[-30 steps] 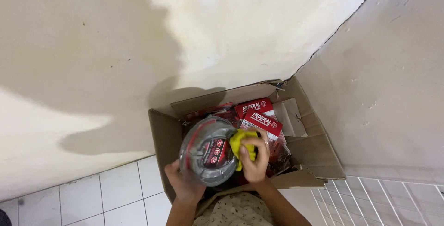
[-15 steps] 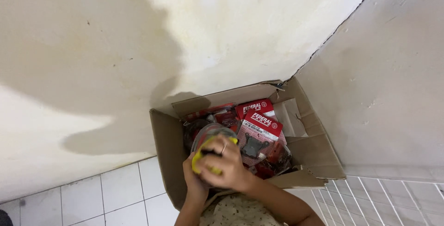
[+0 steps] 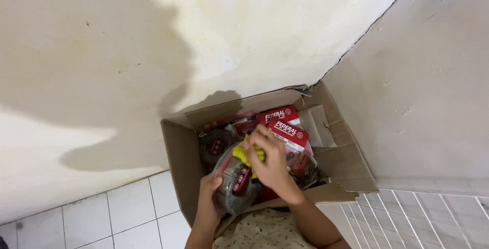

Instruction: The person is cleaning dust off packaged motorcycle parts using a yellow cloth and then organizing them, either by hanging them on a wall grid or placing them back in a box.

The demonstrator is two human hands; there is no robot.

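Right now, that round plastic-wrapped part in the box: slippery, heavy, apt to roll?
Probably slick: the round part sits in glossy clear wrap. Likely heavy for its size, since it looks like metal and the left hand props it from below while the right hand presses a yellow cloth on it. Round, so it may roll if set on edge.
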